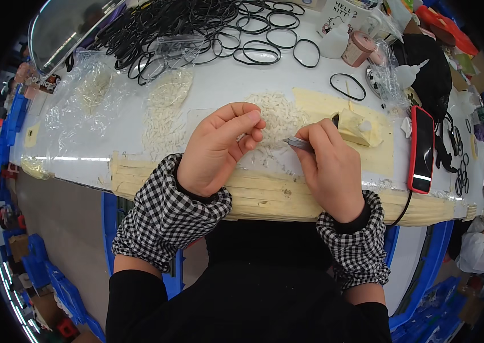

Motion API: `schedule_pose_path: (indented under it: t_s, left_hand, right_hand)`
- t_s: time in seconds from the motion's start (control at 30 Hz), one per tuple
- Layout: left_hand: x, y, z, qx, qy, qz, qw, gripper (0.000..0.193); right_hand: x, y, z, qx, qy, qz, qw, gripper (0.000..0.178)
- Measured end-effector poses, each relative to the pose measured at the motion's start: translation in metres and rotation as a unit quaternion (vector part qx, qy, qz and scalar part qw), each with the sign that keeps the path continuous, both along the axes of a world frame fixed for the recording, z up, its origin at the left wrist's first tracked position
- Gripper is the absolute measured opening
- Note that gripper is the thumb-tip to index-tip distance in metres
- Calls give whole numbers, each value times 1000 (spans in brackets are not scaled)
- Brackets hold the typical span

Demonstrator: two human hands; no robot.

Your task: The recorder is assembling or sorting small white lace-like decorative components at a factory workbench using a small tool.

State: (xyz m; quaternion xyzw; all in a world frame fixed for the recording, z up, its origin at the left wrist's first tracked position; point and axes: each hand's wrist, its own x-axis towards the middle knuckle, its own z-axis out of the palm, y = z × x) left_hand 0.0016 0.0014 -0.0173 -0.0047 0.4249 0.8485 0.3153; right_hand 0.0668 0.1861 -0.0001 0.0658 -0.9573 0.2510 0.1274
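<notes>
My left hand [219, 147] is raised over the near side of the table, palm turned inward. Its thumb and forefinger pinch together, and whatever sits between them is too small to make out. To its right, my right hand [334, 171] grips a small grey pointed blade [298, 142], with the tip directed left toward the left hand. Beneath and just beyond both hands lies a heap of small white pieces [280, 112]. More white pieces [162, 128] are spread left of my left hand, below a clear plastic bag [173, 86] of similar bits.
Black rubber-like loops [167, 28] are heaped at the back, with single loops scattered rightward. A yellow-taped block [359, 130] stands beyond my right hand. Farther right lies a phone in a red case [422, 151] with a cable. Tape covers the table's front edge [264, 194].
</notes>
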Motion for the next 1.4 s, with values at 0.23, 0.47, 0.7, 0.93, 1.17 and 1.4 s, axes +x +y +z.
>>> schedule_pose_path:
  t_s: [0.23, 0.47, 0.7, 0.93, 1.17, 1.4]
  left_hand:
    - [0, 0, -3, 14, -13, 47, 999, 14]
    - [0, 1, -2, -20, 10, 6, 1000, 16]
    - [3, 1, -1, -4, -17, -142, 990, 22]
    - [2, -1, -2, 53, 0, -190, 980, 21]
    - [2, 1, -3, 83, 5, -180, 980, 18]
    - [5, 3, -6, 71, 27, -177, 981, 21]
  right_hand:
    - [0, -2, 2, 13, -21, 53, 998, 16]
    - [0, -3, -3, 38, 2, 40, 998, 20]
    - [-3, -5, 4, -89, 96, 54, 990, 22]
    - [-4, -5, 4, -121, 171, 103, 972, 26]
    - [-1, -8, 15, -148, 161, 101, 970, 29]
    - [-2, -8, 10, -135, 205, 107, 964, 23]
